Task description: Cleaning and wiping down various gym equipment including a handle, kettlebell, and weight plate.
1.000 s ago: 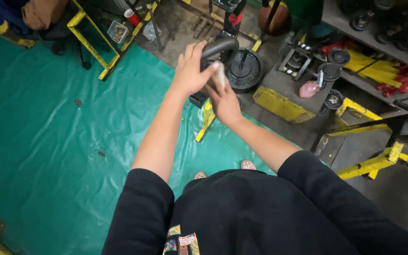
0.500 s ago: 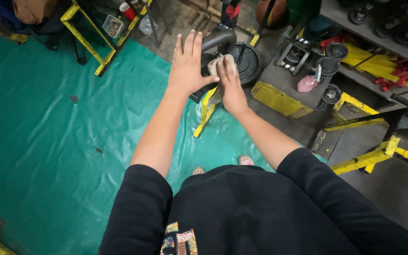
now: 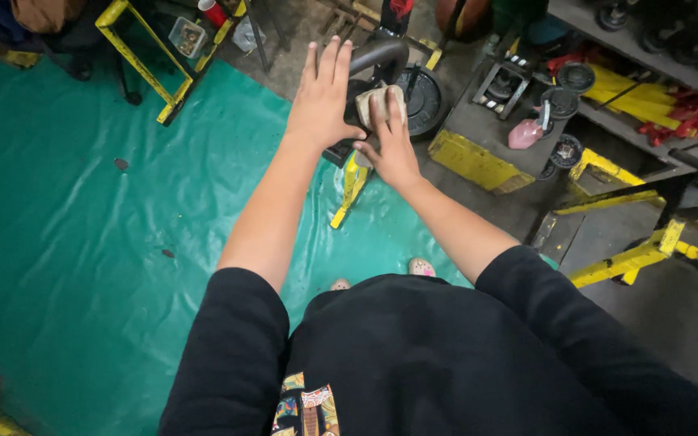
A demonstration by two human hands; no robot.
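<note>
My left hand [image 3: 324,101] is stretched out flat with fingers straight, its palm side toward a curved black bar [image 3: 380,55] of a gym machine. My right hand [image 3: 389,145] presses a small folded grey cloth [image 3: 378,102] against that bar just below the bend, fingers laid over the cloth. A round black weight plate [image 3: 422,98] sits behind the bar. A yellow metal leg [image 3: 351,190] of the machine runs down onto the green floor sheet [image 3: 107,234] under my hands.
A yellow frame [image 3: 143,60] stands at the upper left with a red cup [image 3: 212,13] and a clear container [image 3: 184,36] behind it. A pink spray bottle [image 3: 525,133] and small black weight plates [image 3: 563,101] lie on a grey platform at the right. Yellow bars cross the right edge.
My left hand let go of the bar's bend and opened flat beside it. My right hand moved the cloth up onto the bar. The view shifted slightly.
</note>
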